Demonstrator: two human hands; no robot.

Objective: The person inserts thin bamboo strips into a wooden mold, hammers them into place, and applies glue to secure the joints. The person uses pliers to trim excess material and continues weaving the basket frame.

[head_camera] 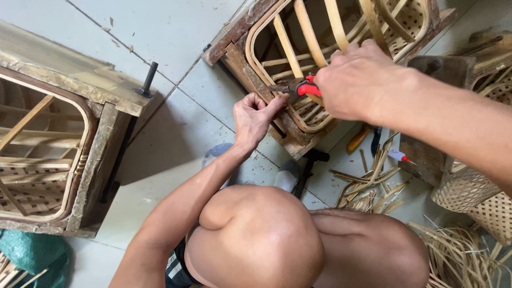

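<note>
Leftmost, well apart from the bamboo frame in its wooden mould [298, 80] that both hands work on, stands a second wooden mould [69, 133] with another bent bamboo frame inside it and a black bolt [148, 80] sticking up from its top corner. Below it, at the bottom left corner, lies a green sack [32, 256].

Next comes the left hand [255, 118], just below and left of the bamboo frame's lower rim. Its fingers are curled in tight, and the thumb and fingertips pinch at the rim of the frame, close to where the tool's tip meets it; what exactly sits between the fingertips is too small to tell. The forearm runs down to the person's bent knees at the bottom of the view.

Right of that, over the frame's slats, the right hand [357, 80] is closed in a fist around a red-handled tool [298, 88], perhaps pliers, whose dark tip points left toward the left hand's fingertips and touches the frame's rim.

Below the frame, on the tiled floor [176, 32], lie a black-handled tool [309, 165], a yellow-handled tool [357, 140], a small glue tube with a red tip [400, 156] and loose bamboo strips [373, 186]. Farthest right of the frame sit woven bamboo baskets [474, 197].
</note>
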